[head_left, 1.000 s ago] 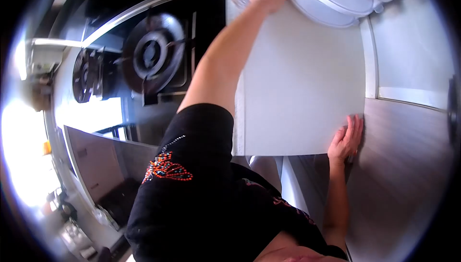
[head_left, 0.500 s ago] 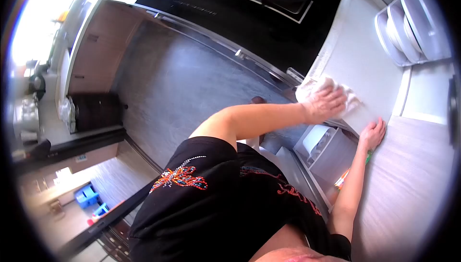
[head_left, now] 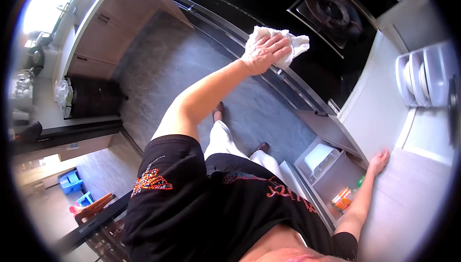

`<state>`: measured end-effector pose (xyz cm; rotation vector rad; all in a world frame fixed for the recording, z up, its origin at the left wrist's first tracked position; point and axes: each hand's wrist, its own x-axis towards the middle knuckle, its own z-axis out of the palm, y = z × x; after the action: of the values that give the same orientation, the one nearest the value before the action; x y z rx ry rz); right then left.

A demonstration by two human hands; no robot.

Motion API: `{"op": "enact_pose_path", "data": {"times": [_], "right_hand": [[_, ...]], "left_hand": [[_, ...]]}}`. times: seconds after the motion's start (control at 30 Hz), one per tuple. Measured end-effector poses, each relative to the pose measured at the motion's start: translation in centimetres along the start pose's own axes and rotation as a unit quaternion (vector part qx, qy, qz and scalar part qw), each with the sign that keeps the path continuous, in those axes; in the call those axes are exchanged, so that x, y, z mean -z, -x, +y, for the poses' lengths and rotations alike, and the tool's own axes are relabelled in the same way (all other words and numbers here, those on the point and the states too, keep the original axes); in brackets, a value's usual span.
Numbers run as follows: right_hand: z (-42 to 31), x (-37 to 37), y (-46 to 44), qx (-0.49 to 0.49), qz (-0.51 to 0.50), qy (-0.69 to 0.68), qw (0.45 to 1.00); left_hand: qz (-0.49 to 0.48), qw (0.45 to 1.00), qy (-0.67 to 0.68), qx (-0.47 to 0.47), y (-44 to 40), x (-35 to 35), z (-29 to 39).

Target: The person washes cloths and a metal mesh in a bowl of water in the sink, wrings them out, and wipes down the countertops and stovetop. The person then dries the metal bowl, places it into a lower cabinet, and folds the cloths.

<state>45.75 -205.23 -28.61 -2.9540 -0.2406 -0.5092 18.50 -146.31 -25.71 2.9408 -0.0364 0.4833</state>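
White, soft-looking terry, the cloth (head_left: 298, 46) lies bunched beneath the left hand (head_left: 265, 56) at the front edge of the black cooktop (head_left: 273, 7), one corner trailing toward the burner (head_left: 330, 13). That hand lies palm down, fingers outstretched and slightly parted; its thumb is hidden, so whether it pinches a fold underneath cannot be told. The cloth should handle as light, limp and unbreakable, likely to ruck up or slide; a broad hold over its thick middle would suit it best. Whether it is damp cannot be told.

The right hand (head_left: 378, 161) rests at the near edge of the pale counter (head_left: 372, 111), fingers extended, holding nothing visible. Beyond it stands a rack (head_left: 438, 79) of plates; below, an open drawer holds an orange packet (head_left: 342, 198).
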Motion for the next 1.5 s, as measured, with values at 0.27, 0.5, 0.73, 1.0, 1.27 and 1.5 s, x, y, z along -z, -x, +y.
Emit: {"op": "enact_pose_path", "data": {"times": [0.27, 0.5, 0.73, 1.0, 1.27, 1.5], "right_hand": [[-3.4, 3.5, 2.2, -0.052, -0.206, 0.125, 0.969], [-23.2, 5.3, 9.1, 0.042, -0.221, -0.033, 0.974], [-52.6, 7.5, 8.4, 0.168, -0.308, -0.241, 0.905], [-75.3, 7.4, 7.8, 0.355, -0.318, -0.319, 0.819], [-87.7, 5.1, 4.5, 0.384, -0.352, -0.307, 0.797], [-93.5, 4.7, 4.1, 0.413, -0.395, -0.255, 0.78]], "left_hand": [[0.032, 0.985, -0.127, 0.114, 7.4, 4.3, -22.2], [0.112, 0.69, 0.262, 0.665, 20.2, 10.2, -52.5], [0.259, 0.446, 0.657, 0.549, 29.3, 13.1, -44.7], [0.053, 0.905, 0.04, 0.421, 11.1, 17.3, -39.8], [0.072, 0.96, -0.046, 0.266, 4.9, 7.3, -54.0], [0.033, 0.888, 0.001, 0.458, 11.6, 16.3, -58.4]]}}
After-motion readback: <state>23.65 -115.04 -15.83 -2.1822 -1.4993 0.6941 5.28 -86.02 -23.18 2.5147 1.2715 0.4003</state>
